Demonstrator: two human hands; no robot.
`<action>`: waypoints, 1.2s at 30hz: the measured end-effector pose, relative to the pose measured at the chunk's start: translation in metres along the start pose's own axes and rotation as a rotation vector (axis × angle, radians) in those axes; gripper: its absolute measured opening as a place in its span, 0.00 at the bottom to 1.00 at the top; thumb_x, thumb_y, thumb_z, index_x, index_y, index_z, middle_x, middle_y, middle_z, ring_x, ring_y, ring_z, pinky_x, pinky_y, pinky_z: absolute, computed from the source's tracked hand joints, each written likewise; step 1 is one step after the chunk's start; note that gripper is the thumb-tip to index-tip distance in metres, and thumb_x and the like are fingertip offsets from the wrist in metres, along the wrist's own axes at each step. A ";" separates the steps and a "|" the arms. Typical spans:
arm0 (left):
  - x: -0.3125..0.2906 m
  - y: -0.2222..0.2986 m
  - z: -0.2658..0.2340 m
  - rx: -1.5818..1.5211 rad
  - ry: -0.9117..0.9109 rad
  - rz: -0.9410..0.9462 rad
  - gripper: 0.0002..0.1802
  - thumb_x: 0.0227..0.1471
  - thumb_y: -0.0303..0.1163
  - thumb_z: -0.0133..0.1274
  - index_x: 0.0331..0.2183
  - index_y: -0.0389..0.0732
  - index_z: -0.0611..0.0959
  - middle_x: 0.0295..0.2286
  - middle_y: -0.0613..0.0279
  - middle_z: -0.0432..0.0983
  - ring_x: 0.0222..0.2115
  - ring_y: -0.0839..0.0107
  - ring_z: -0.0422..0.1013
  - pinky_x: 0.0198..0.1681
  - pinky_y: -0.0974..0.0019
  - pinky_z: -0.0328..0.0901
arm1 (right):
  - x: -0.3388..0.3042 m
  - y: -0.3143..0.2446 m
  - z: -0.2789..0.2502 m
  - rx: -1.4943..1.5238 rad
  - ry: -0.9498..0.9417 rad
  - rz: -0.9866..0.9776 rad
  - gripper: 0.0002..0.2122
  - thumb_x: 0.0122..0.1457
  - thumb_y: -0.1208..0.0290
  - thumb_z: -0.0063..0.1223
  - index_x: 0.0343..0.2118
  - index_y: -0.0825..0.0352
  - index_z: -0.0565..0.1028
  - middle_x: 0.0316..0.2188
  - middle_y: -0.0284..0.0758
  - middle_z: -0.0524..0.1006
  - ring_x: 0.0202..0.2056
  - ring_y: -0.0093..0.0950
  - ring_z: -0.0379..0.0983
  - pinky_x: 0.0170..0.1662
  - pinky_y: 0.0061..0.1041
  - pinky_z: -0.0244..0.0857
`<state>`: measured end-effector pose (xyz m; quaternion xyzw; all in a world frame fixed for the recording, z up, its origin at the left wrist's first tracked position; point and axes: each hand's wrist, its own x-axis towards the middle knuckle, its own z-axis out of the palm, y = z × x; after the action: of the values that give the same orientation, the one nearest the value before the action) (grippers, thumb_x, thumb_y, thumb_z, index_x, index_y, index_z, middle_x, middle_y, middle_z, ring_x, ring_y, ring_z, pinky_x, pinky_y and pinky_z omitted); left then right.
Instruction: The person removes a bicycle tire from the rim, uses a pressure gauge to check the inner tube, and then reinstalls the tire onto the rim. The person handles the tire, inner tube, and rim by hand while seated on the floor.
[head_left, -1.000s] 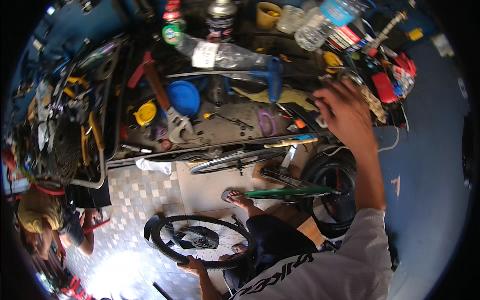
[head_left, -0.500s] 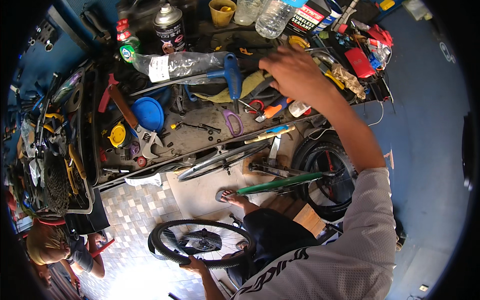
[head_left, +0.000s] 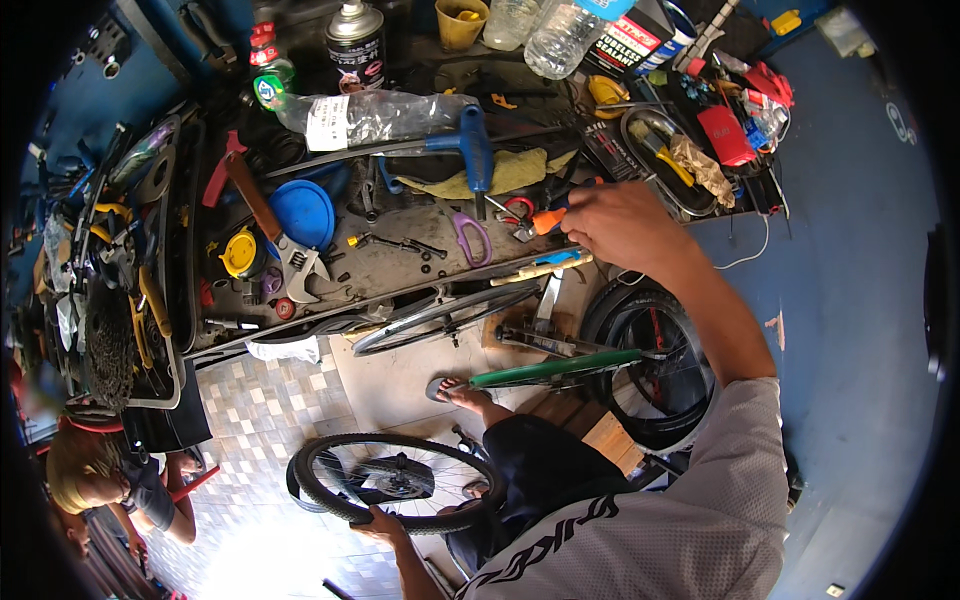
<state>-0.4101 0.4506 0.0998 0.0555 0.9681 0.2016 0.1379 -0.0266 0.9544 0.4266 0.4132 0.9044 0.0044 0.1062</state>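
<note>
Down by my legs, my left hand [head_left: 380, 526] grips the tyred rim of a bicycle wheel [head_left: 330, 495], which is tilted, its spokes and hub facing up. My right hand [head_left: 622, 226] is at the front edge of the workbench, fingers curled downward. What lies under those fingers is hidden. Right beside the fingertips are an orange-and-blue tool handle [head_left: 549, 220] and red-handled pliers or scissors [head_left: 519, 209]. Purple-handled scissors [head_left: 471, 240] lie a little to the left. A blue T-handle hex key [head_left: 474, 150] rests across a clear plastic bottle [head_left: 390, 116].
The cluttered bench [head_left: 400, 225] also bears an adjustable wrench [head_left: 300, 268], a blue lid [head_left: 302, 216] and a spray can [head_left: 355, 45]. Below stand a green-rimmed wheel [head_left: 555, 369] and black tyres [head_left: 650, 330]. Another person [head_left: 150, 495] sits at the lower left.
My right hand has come back from the middle of the bench to its front edge, uncovering a yellowish cloth and a metal tray. A small white container is now hidden by it. The left hand keeps its hold.
</note>
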 end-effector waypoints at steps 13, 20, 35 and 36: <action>-0.002 -0.021 0.001 -0.024 0.023 0.032 0.32 0.50 0.42 0.55 0.50 0.29 0.68 0.42 0.35 0.70 0.43 0.38 0.69 0.49 0.40 0.62 | 0.003 -0.002 0.006 0.202 0.137 0.009 0.06 0.55 0.69 0.61 0.34 0.61 0.77 0.30 0.32 0.80 0.32 0.35 0.79 0.33 0.34 0.72; -0.008 -0.027 0.001 -0.038 0.027 0.041 0.32 0.51 0.35 0.55 0.53 0.27 0.65 0.43 0.35 0.68 0.44 0.37 0.68 0.51 0.40 0.60 | 0.041 -0.037 -0.014 0.721 0.306 -0.068 0.10 0.57 0.74 0.60 0.42 0.63 0.75 0.33 0.35 0.78 0.30 0.31 0.78 0.34 0.30 0.72; -0.025 0.016 -0.010 0.180 0.029 0.654 0.26 0.49 0.29 0.60 0.52 0.49 0.77 0.49 0.61 0.76 0.60 0.55 0.63 0.62 0.39 0.48 | 0.077 -0.281 0.112 1.557 -0.209 -0.253 0.11 0.60 0.80 0.60 0.46 0.69 0.75 0.36 0.31 0.79 0.37 0.15 0.76 0.43 0.18 0.71; -0.025 0.019 -0.008 0.135 0.003 0.658 0.21 0.52 0.32 0.60 0.50 0.49 0.80 0.44 0.67 0.79 0.60 0.61 0.64 0.61 0.35 0.46 | 0.072 -0.307 0.135 1.546 -0.303 -0.247 0.12 0.60 0.80 0.60 0.46 0.69 0.75 0.36 0.30 0.78 0.39 0.16 0.76 0.43 0.18 0.71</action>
<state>-0.3871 0.4605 0.1206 0.3737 0.9097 0.1707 0.0601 -0.2750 0.7956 0.2512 0.2625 0.6665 -0.6921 -0.0889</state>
